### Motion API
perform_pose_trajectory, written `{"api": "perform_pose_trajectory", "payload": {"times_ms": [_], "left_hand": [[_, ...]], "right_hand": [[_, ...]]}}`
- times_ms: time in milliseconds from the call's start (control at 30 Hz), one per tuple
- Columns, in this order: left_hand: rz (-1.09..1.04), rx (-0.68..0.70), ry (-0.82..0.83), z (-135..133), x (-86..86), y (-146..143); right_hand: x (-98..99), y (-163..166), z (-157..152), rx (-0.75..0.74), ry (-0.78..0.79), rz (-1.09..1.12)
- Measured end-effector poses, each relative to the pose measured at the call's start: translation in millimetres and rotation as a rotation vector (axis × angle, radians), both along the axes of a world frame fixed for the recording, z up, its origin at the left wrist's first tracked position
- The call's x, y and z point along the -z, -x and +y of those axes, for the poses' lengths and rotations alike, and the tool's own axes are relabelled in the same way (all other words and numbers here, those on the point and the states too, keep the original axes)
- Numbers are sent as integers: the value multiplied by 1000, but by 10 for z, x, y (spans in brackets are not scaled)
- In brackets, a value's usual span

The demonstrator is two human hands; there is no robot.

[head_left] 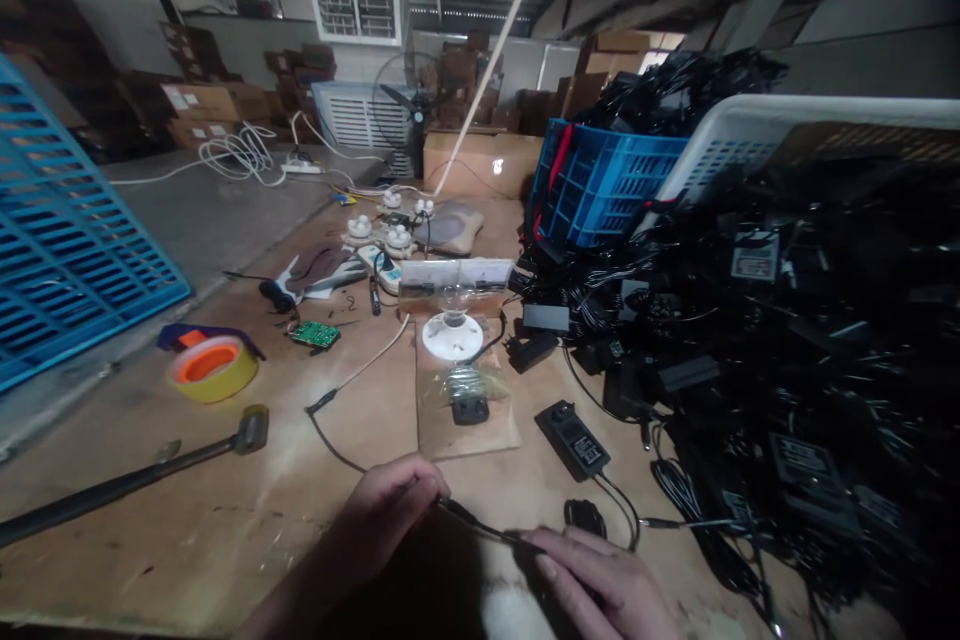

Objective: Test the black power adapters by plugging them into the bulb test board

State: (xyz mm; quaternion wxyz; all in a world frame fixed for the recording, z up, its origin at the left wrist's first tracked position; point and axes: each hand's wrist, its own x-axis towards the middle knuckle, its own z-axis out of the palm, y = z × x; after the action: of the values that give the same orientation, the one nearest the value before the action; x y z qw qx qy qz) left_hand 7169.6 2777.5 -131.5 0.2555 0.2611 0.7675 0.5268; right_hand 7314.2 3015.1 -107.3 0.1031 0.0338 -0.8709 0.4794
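Head view: both hands low in frame, at the near edge of the table (225, 530). Left hand (390, 510) curled, thumb and fingertips pinching a thin black cable (480, 526) just past the knuckles. The cable runs taut to the right, slightly downward, and ends under the right hand (596, 580). Right hand fingers lie pressed together and stretched along the cable's end. Whether they grip it cannot be told, as the area beneath is dark. Just beyond the right hand, a single black adapter (576, 438) lies flat on the table, its own lead curling toward the hands. Between the hands and farther back, a board (480, 435) carries a white lamp socket (453, 335). To the left: hammer (253, 428) with its handle pointing to the near left edge, yellow tape (214, 368) with an orange core, and a green circuit board (315, 333). To the right: a large pile (787, 350) of black adapters and leads, spilling from a tilted white basket (750, 135). Blue crate (600, 180) behind the pile, also full.
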Motion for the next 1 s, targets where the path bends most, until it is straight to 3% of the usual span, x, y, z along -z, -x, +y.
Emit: {"api": "perform_pose_trajectory", "payload": {"times_ms": [233, 333, 433, 567, 733, 900, 1000], "left_hand": [[465, 271, 202, 55, -146, -50], [588, 400, 355, 103, -135, -100], [660, 354, 443, 126, -52, -134], [641, 236, 434, 97, 67, -131], [572, 194, 443, 87, 113, -132], [524, 239, 399, 80, 76, -158], [481, 301, 338, 73, 72, -161]], "right_hand": [[34, 31, 56, -122, -88, -204], [58, 205, 316, 194, -218, -182], [205, 448, 628, 511, -257, -178], [340, 623, 813, 504, -89, -240], [253, 730, 775, 514, -66, -204], [286, 885, 520, 446, 173, -198], [337, 869, 180, 386, 640, -220]]}}
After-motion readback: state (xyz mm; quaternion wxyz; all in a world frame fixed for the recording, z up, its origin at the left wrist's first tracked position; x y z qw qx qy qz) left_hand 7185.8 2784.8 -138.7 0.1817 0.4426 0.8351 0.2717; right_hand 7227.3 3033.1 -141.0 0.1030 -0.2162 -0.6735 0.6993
